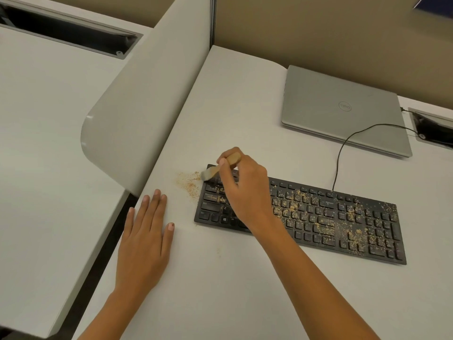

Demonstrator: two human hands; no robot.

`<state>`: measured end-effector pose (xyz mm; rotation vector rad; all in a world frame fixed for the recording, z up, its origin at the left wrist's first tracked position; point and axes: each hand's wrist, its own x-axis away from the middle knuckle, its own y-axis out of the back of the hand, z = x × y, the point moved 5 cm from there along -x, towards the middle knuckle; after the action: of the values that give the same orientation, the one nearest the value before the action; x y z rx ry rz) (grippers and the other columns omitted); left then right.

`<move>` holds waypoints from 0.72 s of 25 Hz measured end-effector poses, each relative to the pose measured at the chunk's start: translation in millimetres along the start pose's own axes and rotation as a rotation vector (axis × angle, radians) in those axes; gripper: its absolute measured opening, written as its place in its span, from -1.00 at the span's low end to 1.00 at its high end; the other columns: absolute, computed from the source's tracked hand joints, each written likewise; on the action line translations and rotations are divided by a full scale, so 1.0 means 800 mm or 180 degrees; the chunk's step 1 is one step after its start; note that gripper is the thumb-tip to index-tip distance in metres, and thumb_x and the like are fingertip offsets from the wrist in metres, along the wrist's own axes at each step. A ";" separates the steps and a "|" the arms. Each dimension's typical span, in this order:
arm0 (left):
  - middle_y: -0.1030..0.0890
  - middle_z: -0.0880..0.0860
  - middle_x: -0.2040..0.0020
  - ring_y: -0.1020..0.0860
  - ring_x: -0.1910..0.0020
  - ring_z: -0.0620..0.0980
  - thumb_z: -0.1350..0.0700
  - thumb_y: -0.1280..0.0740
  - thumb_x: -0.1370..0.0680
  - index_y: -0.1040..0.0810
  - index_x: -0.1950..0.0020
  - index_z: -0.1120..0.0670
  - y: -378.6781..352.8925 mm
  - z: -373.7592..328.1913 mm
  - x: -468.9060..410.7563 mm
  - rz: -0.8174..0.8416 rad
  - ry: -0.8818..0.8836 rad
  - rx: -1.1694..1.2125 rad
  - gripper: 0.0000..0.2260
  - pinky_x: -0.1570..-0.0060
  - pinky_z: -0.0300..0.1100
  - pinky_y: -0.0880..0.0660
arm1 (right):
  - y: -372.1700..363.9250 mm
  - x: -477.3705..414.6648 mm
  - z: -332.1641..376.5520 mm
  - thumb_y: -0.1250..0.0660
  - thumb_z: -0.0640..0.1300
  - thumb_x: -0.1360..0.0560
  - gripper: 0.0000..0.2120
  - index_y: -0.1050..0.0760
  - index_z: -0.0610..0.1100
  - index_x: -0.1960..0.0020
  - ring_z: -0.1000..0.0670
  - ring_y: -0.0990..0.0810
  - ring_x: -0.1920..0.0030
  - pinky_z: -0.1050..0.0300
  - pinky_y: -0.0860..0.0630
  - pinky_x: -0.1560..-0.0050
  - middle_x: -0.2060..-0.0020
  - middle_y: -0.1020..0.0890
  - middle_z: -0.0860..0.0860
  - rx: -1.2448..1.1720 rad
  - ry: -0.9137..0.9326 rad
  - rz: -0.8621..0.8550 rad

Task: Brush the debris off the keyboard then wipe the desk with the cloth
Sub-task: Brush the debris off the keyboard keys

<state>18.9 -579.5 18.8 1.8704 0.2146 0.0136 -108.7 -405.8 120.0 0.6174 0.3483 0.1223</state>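
Right hand (245,190) fingers curled round wooden brush (221,168), bristles at far-left corner of black keyboard (306,214) mid-desk (245,290), debris (318,212) across keys plus a patch on the desk just left, left hand (144,239) flat, fingers straight, near-left.

Bare desk (220,290) lies open in front of the keyboard (343,229) and in the gap between it and the closed laptop (338,106), though a black cable (337,163) loops across that gap. To the left, a curved partition (137,106) walls the desk's edge (a left hand (144,239) rests flat just beside its near end), narrowing the passage past the crumb patch (188,182).
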 end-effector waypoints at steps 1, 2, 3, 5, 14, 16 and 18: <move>-0.13 0.04 -0.61 -0.04 -0.60 0.00 -0.09 0.10 -0.68 -0.09 -0.62 0.11 0.000 0.000 0.000 0.0003 0.0000 0.0007 -0.46 -0.56 -0.01 0.08 | -0.003 0.001 0.001 -0.17 -0.08 -0.62 -0.80 -0.50 -0.12 0.10 0.07 -0.52 0.27 0.09 -0.44 0.30 0.25 -0.59 0.17 -0.0060 0.0002 0.0106; -0.13 0.04 -0.61 -0.03 -0.60 -0.01 -0.10 0.10 -0.68 -0.09 -0.62 0.10 0.000 0.000 0.000 0.0008 -0.0003 0.0010 -0.46 -0.56 -0.01 0.08 | 0.000 0.001 0.001 -0.17 -0.08 -0.62 -0.80 -0.50 -0.11 0.10 0.10 -0.52 0.26 0.11 -0.43 0.29 0.23 -0.59 0.16 -0.0096 -0.0030 0.0098; -0.13 0.04 -0.61 -0.03 -0.60 -0.01 -0.10 0.10 -0.68 -0.09 -0.62 0.10 -0.001 -0.001 0.001 0.0012 -0.0007 0.0016 -0.46 -0.56 -0.01 0.08 | 0.008 -0.001 -0.001 -0.18 -0.09 -0.62 -0.81 -0.50 -0.11 0.10 0.14 -0.49 0.28 0.16 -0.39 0.29 0.21 -0.59 0.17 -0.0106 -0.0075 0.0002; -0.13 0.03 -0.61 -0.03 -0.60 -0.01 -0.09 0.09 -0.68 -0.09 -0.62 0.10 -0.001 -0.002 0.000 0.0004 -0.0007 0.0027 -0.47 -0.56 -0.01 0.08 | 0.028 -0.004 -0.005 -0.19 -0.12 -0.61 -0.82 -0.49 -0.11 0.12 0.15 -0.48 0.28 0.21 -0.38 0.28 0.19 -0.58 0.25 0.0016 -0.0115 -0.0248; -0.12 0.04 -0.61 -0.03 -0.60 -0.01 -0.07 0.08 -0.68 -0.08 -0.62 0.11 0.000 -0.002 0.002 0.0007 -0.0021 0.0013 -0.47 -0.56 0.00 0.06 | 0.030 -0.002 0.002 -0.19 -0.08 -0.59 -0.83 -0.52 -0.05 0.10 0.06 -0.47 0.24 0.16 -0.37 0.24 0.27 -0.61 0.09 0.0847 0.0168 -0.0426; -0.12 0.03 -0.61 -0.03 -0.60 -0.01 -0.08 0.08 -0.68 -0.08 -0.62 0.10 0.000 -0.001 0.001 0.0008 -0.0010 0.0018 -0.47 -0.56 0.00 0.06 | 0.029 -0.001 0.004 -0.21 -0.10 -0.59 -0.84 -0.51 -0.05 0.14 0.09 -0.48 0.24 0.18 -0.37 0.21 0.27 -0.61 0.13 0.0593 0.0190 -0.0289; -0.12 0.03 -0.61 -0.03 -0.60 -0.01 -0.07 0.07 -0.68 -0.09 -0.62 0.10 0.000 0.000 0.001 0.0004 -0.0009 0.0017 -0.47 -0.56 0.01 0.06 | 0.024 0.002 0.006 -0.22 -0.12 -0.58 -0.82 -0.50 -0.06 0.17 0.08 -0.47 0.25 0.19 -0.37 0.22 0.30 -0.58 0.19 0.0419 0.0127 -0.0110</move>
<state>19.8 -579.4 18.7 1.8757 0.2117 0.0111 -105.9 -392.4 134.3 0.7395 0.4078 0.0789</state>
